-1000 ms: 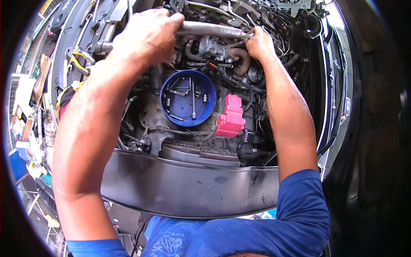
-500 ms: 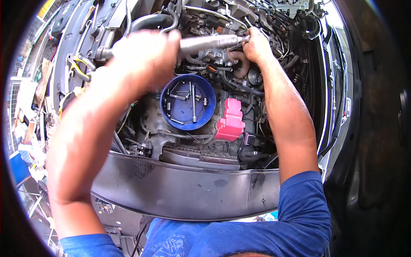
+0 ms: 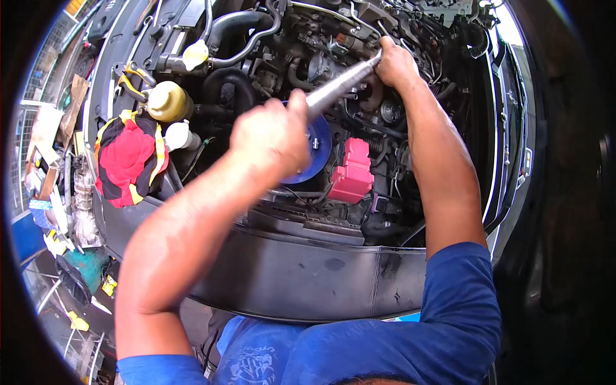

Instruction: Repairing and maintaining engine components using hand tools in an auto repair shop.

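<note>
My left hand (image 3: 269,138) is closed around the lower end of a long silver metal bar (image 3: 337,86), slightly blurred, which slants up to the right over the engine. My right hand (image 3: 394,64) is closed at the bar's upper end, deep among hoses and metal lines; exactly what the bar joins there is hidden. Below my left hand sits a round blue tray (image 3: 314,163), largely covered by that hand, with some metal pieces showing. A pink-red plastic box (image 3: 351,172) lies to its right.
Yellow-handled pliers (image 3: 128,86), a yellowish round reservoir (image 3: 170,101) and a red, black and yellow cloth (image 3: 128,160) occupy the left side. A dark padded cover (image 3: 308,276) spans the front edge. Cluttered shelving (image 3: 48,160) is at the far left; a dark panel (image 3: 558,192) at the right.
My left hand has swung down and toward me with the bar, which turned from nearly level to a steep slant, now covering much of the tray. My right hand stays near the same spot.
</note>
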